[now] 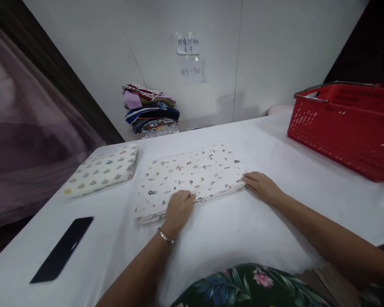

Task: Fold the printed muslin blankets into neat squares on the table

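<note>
A folded white cloth (192, 172) with small printed motifs lies in the middle of the white table, its layered edge facing me. My left hand (179, 209) is at the near edge of this cloth, fingers closed together over it; a bracelet circles the wrist. At the right near corner, my right hand (262, 186) grips the edge, its thumb mostly hidden. To the left rests another folded cloth (104, 170), printed with grey shapes and a few coloured ones.
A dark flat rectangular object (64, 249) lies at the left front of the table (230, 238). The red plastic basket (342, 128) stands at the right. Behind the table's far edge rises a stack of folded textiles (152, 111). Paper signs (192, 70) hang on the wall.
</note>
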{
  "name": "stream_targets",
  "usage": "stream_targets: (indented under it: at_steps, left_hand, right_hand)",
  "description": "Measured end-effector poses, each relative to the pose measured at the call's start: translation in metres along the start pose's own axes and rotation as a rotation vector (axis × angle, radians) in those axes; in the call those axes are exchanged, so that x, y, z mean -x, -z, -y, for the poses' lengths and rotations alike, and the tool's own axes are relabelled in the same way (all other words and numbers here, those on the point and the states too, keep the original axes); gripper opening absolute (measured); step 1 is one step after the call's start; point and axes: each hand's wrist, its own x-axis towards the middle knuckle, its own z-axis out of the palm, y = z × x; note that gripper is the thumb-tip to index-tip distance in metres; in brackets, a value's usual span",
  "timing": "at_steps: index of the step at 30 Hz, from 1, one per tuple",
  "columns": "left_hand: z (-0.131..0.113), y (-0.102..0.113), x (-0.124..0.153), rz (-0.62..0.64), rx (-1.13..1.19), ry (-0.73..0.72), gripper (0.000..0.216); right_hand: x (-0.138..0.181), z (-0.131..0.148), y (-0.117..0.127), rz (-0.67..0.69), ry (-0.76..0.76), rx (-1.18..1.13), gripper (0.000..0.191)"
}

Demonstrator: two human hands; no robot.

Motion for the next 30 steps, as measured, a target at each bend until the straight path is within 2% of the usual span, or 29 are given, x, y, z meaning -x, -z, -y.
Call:
stream_targets:
  at_steps: [7, 13, 17, 19, 22, 25, 27, 30]
  left_hand:
    - [0.001, 0.0, -0.001, -0.019, -0.051, 0.019, 0.015]
    - [0.003, -0.004, 0.0, 0.009, -0.075, -0.004, 0.017]
    - [0.002, -0.004, 0.002, 0.041, -0.07, -0.002, 0.02]
    - [0.001, -0.004, 0.004, 0.049, -0.059, -0.006, 0.024]
    - [0.001, -0.006, 0.008, 0.05, -0.022, -0.001, 0.027]
    - [0.003, -0.005, 0.009, 0.052, 0.018, -0.01, 0.028]
    - [0.003, -0.004, 0.008, 0.058, 0.013, -0.027, 0.028]
    - [0.004, -0.001, 0.006, 0.081, -0.023, -0.058, 0.028]
  right_hand:
    - [0.0, 0.002, 0.005, 0.024, -0.075, 0.085, 0.032]
    - [0.0, 0.002, 0.006, 0.077, -0.106, 0.032, 0.031]
    - [0.004, 0.005, 0.006, 0.081, -0.188, -0.038, 0.03]
    - [0.005, 0.005, 0.007, 0.054, -0.285, -0.16, 0.03]
    - [0.0, -0.001, 0.012, 0.043, -0.615, -0.406, 0.031]
    - [-0.013, -0.009, 0.02, 0.213, -0.965, -0.618, 0.039]
    - [-0.024, -0.011, 0.024, 0.336, -1.062, -0.682, 0.04]
    - [-0.037, -0.008, 0.026, 0.454, -1.073, -0.675, 0.039]
